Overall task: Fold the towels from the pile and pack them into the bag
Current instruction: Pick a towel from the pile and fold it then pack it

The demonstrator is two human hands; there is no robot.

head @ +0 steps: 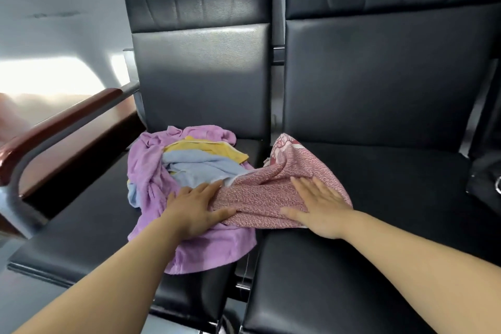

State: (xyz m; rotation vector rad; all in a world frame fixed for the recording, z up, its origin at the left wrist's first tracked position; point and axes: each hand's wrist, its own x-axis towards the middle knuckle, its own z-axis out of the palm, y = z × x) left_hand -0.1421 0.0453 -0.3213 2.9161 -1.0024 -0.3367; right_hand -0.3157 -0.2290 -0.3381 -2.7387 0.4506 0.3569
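While both hands lie flat on it, the pink patterned towel (271,192) lies partly off the pile and spans the gap between the two black seats. Its left end overlaps the purple towel (146,171) on the left seat (81,225), and its right part rests on the right seat (393,225). Left hand (195,209): palm down, fingers straight, pressing the towel's near left end; it grasps nothing. Right hand (321,206): likewise flat and spread, pressing the near right part; nothing gripped. Step in hand, as judged: smoothing and laying out this one towel ahead of its first fold. No fold is made yet, and the cloth is rumpled, with ridges running between the hands. Orientation: the long axis is judged to run left to right along the near edge, roughly parallel to the seat fronts. One flowered corner rises toward the far side, pointing at the gap between the seat backs. Pile on the left seat: purple towel underneath, yellow towel (206,149) and blue towel (195,165) bunched on top, all unfolded. A dark object at the right edge of the scene, partly cut off, is probably the bag (485,182); whether it stands open cannot be told. The next move calls for shifting the towel fully onto the right seat and flattening the raised corner. Two corners would then be pinched to carry one end over the other.
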